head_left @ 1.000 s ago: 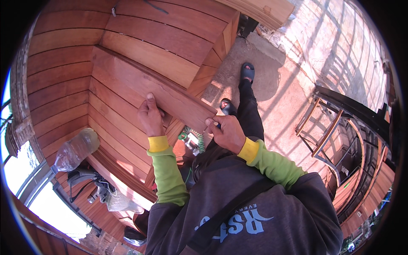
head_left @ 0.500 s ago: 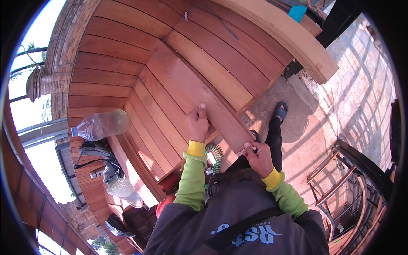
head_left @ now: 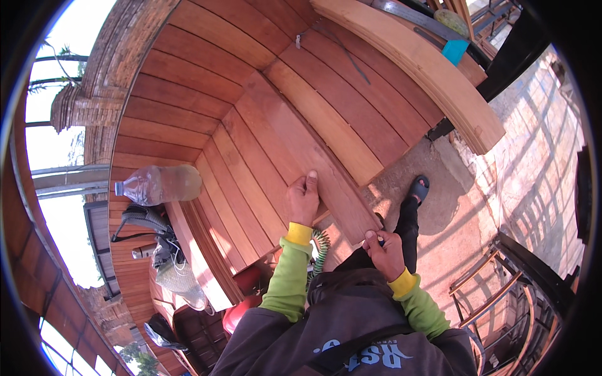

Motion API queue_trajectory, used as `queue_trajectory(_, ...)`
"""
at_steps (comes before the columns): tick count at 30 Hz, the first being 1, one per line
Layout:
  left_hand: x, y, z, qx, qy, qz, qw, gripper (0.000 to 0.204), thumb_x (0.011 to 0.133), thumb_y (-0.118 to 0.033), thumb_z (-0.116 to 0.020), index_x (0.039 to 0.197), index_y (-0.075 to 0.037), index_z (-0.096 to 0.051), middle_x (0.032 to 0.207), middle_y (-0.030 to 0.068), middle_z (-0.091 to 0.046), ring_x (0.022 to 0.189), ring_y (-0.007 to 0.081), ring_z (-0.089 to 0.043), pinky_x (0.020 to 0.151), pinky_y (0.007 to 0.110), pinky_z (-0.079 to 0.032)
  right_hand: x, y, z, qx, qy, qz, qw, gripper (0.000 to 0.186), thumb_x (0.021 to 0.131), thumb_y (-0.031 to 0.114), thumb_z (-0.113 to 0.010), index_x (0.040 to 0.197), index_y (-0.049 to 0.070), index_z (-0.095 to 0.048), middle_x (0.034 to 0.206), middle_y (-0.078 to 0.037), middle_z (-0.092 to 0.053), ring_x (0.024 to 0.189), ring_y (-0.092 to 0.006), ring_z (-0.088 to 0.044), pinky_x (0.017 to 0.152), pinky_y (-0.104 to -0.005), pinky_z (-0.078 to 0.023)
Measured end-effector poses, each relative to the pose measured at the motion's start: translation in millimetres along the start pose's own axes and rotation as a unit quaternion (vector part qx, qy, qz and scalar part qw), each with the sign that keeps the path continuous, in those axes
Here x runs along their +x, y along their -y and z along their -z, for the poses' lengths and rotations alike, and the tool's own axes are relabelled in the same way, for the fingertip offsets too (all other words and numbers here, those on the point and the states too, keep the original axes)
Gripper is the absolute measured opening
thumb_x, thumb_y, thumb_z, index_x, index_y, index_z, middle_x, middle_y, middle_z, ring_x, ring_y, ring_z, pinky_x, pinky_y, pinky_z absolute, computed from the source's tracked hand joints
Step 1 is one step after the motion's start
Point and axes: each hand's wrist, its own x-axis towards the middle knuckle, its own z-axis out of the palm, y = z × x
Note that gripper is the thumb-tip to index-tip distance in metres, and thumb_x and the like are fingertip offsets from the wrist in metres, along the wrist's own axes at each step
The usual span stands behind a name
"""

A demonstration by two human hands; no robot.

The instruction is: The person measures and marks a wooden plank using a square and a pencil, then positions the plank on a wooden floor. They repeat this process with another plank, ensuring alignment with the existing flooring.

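Note:
A long reddish-brown wooden plank [head_left: 313, 153] slants over the slatted wooden surface, its near end sticking out past the edge toward me. My left hand [head_left: 303, 199] is closed on the plank's left edge, thumb on top and fingers hidden underneath. At the near end corner, my right hand [head_left: 384, 254] is closed in a pinch. A small dark thing shows between its thumb and forefinger, too small to name, and the fingertips are at the plank's end.
Stacked pale boards [head_left: 433, 75] lie along the far right. A large clear bottle [head_left: 160, 185] stands at left, near a dark bag [head_left: 141, 216] and more stacked boards [head_left: 204, 257]. A green coiled hose [head_left: 320, 250] hangs below. Wood-and-metal frames [head_left: 495, 294] stand at lower right.
The whole view has shifted, so the scene sits slightly lower and to the right. Both hands keep nearly the same places on the plank.

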Motion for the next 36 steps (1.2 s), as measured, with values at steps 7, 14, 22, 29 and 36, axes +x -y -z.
queue_trajectory(7,-4.7,-11.0,1.7,-0.011,0.001,0.027,1.0,0.046,0.093,-0.033,-0.055,0.062,0.0,-0.051,0.048,0.0037,-0.038,0.047,0.0108,-0.037,0.044,0.032,-0.033,0.4,-1.1,0.2,0.016,0.0,0.001,1.0,0.035,0.092,0.021,-0.055,0.071,-0.005,-0.062,0.056,-0.005,-0.056,0.05,-0.0072,-0.049,0.048,-0.0257,-0.039)
queue_trajectory(14,-3.2,-7.8,3.4,-0.013,0.007,0.01,1.0,0.046,0.093,-0.034,-0.056,0.061,-0.001,-0.051,0.048,-0.0002,-0.039,0.045,0.0081,-0.036,0.041,0.03,-0.031,0.5,3.6,-0.8,0.038,-0.004,-0.008,0.999,0.033,0.092,0.019,-0.054,0.073,-0.006,-0.063,0.058,-0.005,-0.057,0.053,-0.0072,-0.05,0.05,-0.0253,-0.041)
queue_trajectory(22,-9.3,-26.6,6.5,-0.054,0.023,0.036,0.998,0.045,0.093,-0.035,-0.056,0.061,-0.004,-0.051,0.049,-0.002,-0.04,0.044,0.0062,-0.038,0.04,0.026,-0.031,-0.1,5.6,-0.1,0.05,0.011,-0.018,0.999,0.031,0.092,0.018,-0.054,0.074,-0.006,-0.064,0.058,-0.004,-0.057,0.054,-0.0066,-0.049,0.051,-0.0249,-0.041)
queue_trajectory(29,-8.5,-28.9,4.0,-0.11,0.03,0.041,0.993,0.042,0.093,-0.033,-0.058,0.062,-0.005,-0.052,0.05,-0.0031,-0.042,0.043,0.0059,-0.038,0.038,0.024,-0.03,2.1,4.2,1.1,0.04,0.01,-0.002,0.999,0.028,0.091,0.016,-0.055,0.074,-0.004,-0.064,0.057,-0.004,-0.057,0.051,-0.0079,-0.049,0.05,-0.0262,-0.041)
queue_trajectory(36,-7.8,-27.0,5.3,-0.115,0.029,0.04,0.992,0.039,0.092,-0.031,-0.059,0.063,-0.006,-0.055,0.049,-0.0043,-0.042,0.04,0.0044,-0.036,0.038,0.023,-0.028,1.3,7.3,0.3,0.053,0.022,-0.019,0.998,0.024,0.089,0.014,-0.055,0.076,-0.004,-0.064,0.056,-0.007,-0.057,0.051,-0.0099,-0.05,0.051,-0.0285,-0.042)
